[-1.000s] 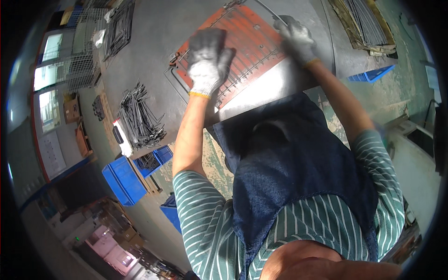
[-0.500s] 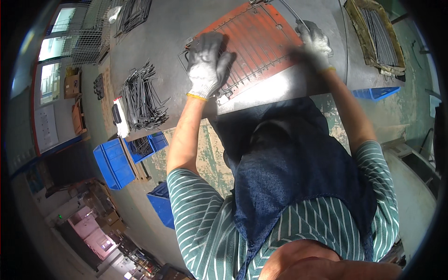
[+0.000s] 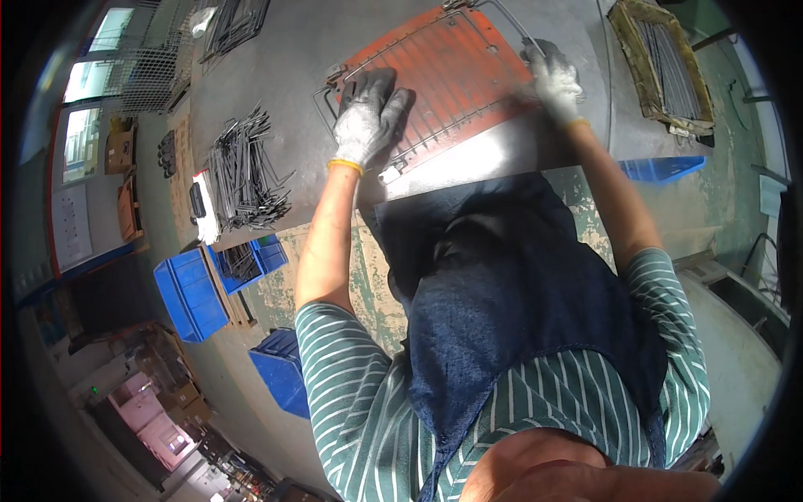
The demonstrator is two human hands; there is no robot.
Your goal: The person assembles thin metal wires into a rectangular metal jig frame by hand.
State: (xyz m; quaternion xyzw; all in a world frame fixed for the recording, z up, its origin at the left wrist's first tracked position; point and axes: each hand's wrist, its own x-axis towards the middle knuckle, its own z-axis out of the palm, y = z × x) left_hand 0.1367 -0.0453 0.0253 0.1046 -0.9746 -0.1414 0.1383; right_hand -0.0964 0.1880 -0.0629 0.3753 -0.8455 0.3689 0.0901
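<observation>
A wire rack (image 3: 443, 127) of thin parallel bars lies on a red-orange board (image 3: 493, 63) on the grey worktable. My left hand (image 3: 368, 117), in a white knit glove with grey coated fingers, rests over the left edge of the rack, fingers stretched and thumb apart. Beside it a bent wire loop (image 3: 319, 105) sticks out past the board. At the board's right edge, my gloved right hand (image 3: 555, 79) has its fingers closed at the end of another bent wire loop (image 3: 512, 20). Blur and shadow hide its thumb side.
Black bent wires (image 3: 245, 176) lie heaped on the table's left, near a white glove (image 3: 211, 213). Wire frames (image 3: 234, 29) lie at the far left. A worn tray (image 3: 629, 33) of rods stands on the right. Blue bins (image 3: 191, 293) stand below the table's left edge.
The whole view has shifted slightly left. My left hand's fingers have spread a little at the rack's edge. My right hand stays by the wire loop.
</observation>
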